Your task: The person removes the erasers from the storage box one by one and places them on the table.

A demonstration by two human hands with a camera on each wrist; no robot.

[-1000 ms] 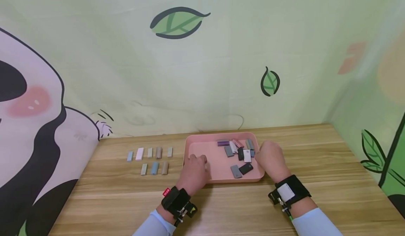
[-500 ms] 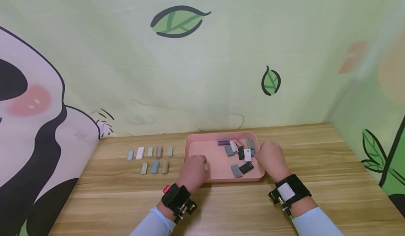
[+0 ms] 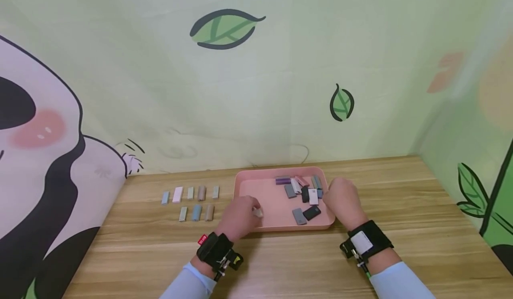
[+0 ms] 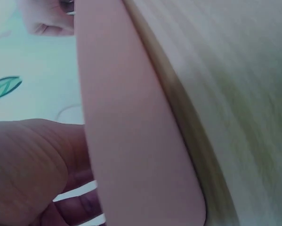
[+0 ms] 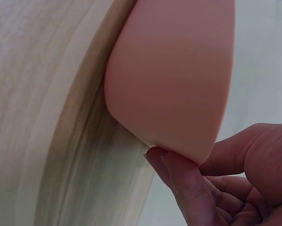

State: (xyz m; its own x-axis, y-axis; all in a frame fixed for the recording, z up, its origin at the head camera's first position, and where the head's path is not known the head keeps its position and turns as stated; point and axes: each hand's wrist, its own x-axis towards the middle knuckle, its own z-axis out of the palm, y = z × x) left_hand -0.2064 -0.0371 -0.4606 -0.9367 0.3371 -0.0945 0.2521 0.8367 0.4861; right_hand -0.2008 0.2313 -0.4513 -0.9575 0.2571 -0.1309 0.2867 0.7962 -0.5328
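Observation:
My left hand (image 3: 239, 216) reaches over the left end of the pink tray (image 3: 266, 201) and pinches a small pale block (image 3: 258, 212) between thumb and fingers. In the left wrist view, the tray wall (image 4: 126, 117) hides the fingertips of that hand (image 4: 30, 172). At the tray's other end, my right hand (image 3: 342, 201) holds the rim. The right wrist view shows its thumb inside and its bent fingers (image 5: 190, 186) outside the tray corner (image 5: 173, 84). Grey, black, white, pink and purple blocks, such as a black one (image 3: 311, 212), lie in the tray's right half.
Left of the tray, two rows of small pale blocks stand on the wooden table (image 3: 140, 241), among them a blue one (image 3: 196, 212) and a brown one (image 3: 209, 212). A printed cloth backdrop (image 3: 256, 90) rises behind the table's far edge.
My left hand has shifted slightly left and its wrist has turned, with the pale block now showing at its fingertips. My right hand has stayed on the tray rim.

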